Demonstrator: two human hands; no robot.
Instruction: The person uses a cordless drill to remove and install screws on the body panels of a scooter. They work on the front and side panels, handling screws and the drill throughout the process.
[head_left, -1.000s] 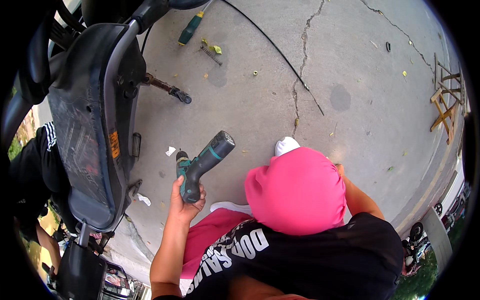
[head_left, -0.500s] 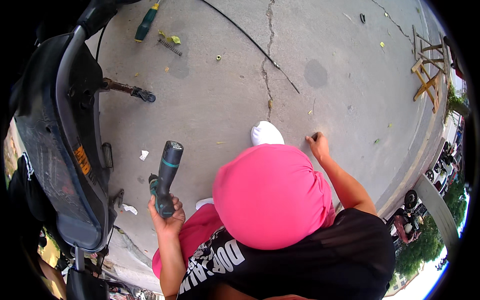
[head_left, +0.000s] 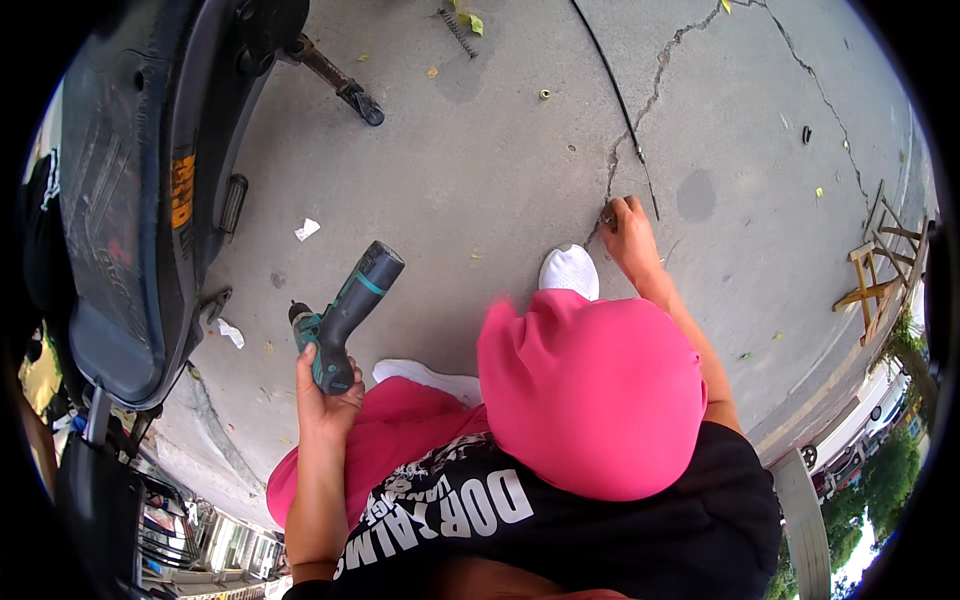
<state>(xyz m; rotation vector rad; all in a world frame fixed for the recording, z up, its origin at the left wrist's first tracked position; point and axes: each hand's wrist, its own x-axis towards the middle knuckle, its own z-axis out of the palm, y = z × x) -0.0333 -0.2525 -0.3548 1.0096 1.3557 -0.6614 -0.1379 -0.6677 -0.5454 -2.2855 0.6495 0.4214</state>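
My left hand (head_left: pixel 325 395) grips the handle of a teal and black cordless drill (head_left: pixel 348 305), its nose pointing up and to the right above the concrete. My right hand (head_left: pixel 628 228) reaches down to the ground beside a crack (head_left: pixel 640 95). Its fingertips pinch a small metal part (head_left: pixel 607 218) next to the end of a thin black cable (head_left: pixel 612 85). My pink-clad knee (head_left: pixel 590 390) and a white shoe (head_left: pixel 568 270) lie between the two hands.
A black scooter (head_left: pixel 130 200) stands at the left, its footrest bar (head_left: pixel 340 85) sticking out over the concrete. A small nut (head_left: pixel 545 95), a spring (head_left: pixel 455 28) and paper scraps (head_left: pixel 307 229) lie around. A wooden stool (head_left: pixel 875 270) stands at the right edge.
My right hand has come out from behind the knee and reached farther forward to the crack. The drill has tilted from nearly upright to the right. The view has shifted toward the scooter.
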